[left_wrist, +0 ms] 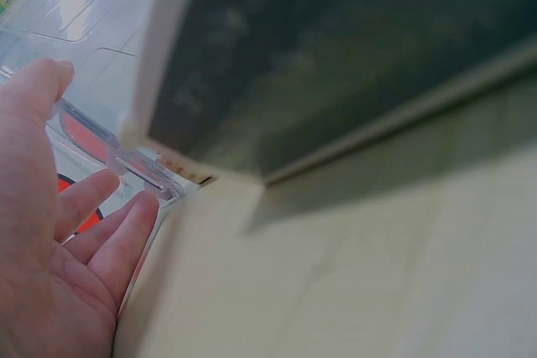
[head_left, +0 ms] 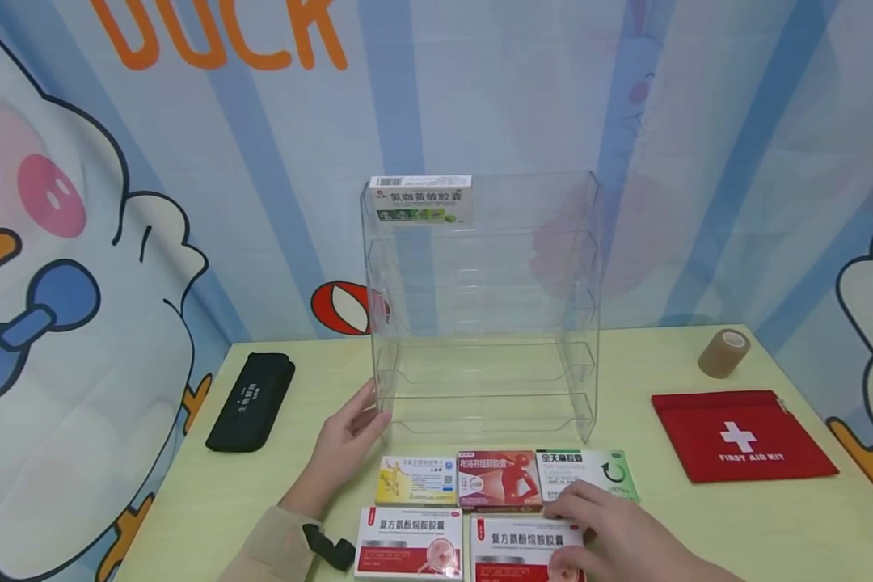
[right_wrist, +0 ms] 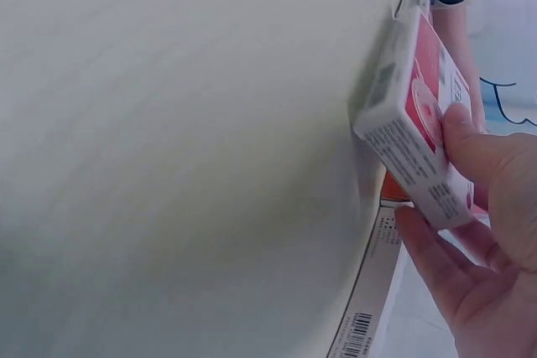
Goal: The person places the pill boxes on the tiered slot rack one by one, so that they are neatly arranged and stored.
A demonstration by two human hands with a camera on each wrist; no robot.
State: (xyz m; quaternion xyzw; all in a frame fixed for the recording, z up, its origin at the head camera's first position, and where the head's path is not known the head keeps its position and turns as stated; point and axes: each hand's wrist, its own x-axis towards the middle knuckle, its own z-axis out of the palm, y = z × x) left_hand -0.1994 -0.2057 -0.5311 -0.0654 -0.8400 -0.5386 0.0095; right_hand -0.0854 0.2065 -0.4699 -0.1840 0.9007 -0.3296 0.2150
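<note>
A clear tiered display rack (head_left: 480, 396) stands mid-table, with one white medicine box (head_left: 422, 202) on its top tier at the left. My left hand (head_left: 345, 440) holds the rack's lower left side edge, thumb at the front, fingers along the outside. In the right wrist view, a red and white medicine box (right_wrist: 428, 98) is tilted up off the table, pinched between the thumb and fingers of my right hand (right_wrist: 495, 232). Beside it lies a matching red and white box (head_left: 409, 543). Behind these sit a yellow and white box (head_left: 416, 481), a red box (head_left: 498, 481) and a green and white box (head_left: 589, 473).
On the left of the table lies a black case (head_left: 250, 404). A red first aid pouch (head_left: 742, 436) and a brown bandage roll (head_left: 723, 353) are at the right. A patterned curtain (head_left: 473, 97) hangs behind the table. A dark, blurred shape (left_wrist: 336, 56) fills much of the left wrist view.
</note>
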